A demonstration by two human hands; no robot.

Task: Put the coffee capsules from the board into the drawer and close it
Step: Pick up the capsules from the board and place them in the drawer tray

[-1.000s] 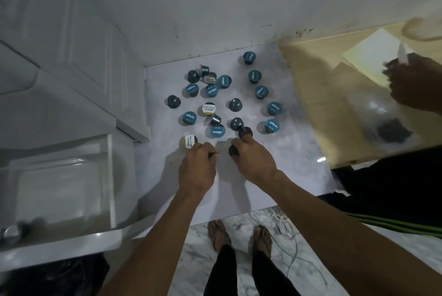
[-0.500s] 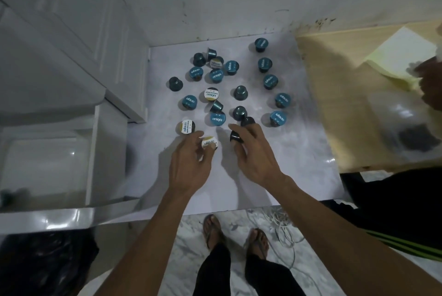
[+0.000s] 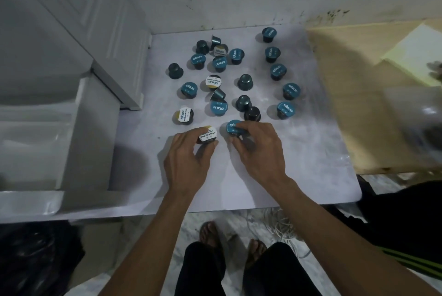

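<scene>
Pinching a white-lidded capsule [image 3: 207,135], the left hand [image 3: 189,164] works at the board's [image 3: 311,164] six o'clock edge; the right hand [image 3: 259,149] grips a teal capsule [image 3: 233,127]. Some twenty capsules remain scattered toward twelve. The drawer [image 3: 35,152] at nine stands open, its contents blurred.

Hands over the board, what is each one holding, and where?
Left hand pinches a white-lidded capsule by its sides; right hand a teal-lidded capsule likewise.
</scene>
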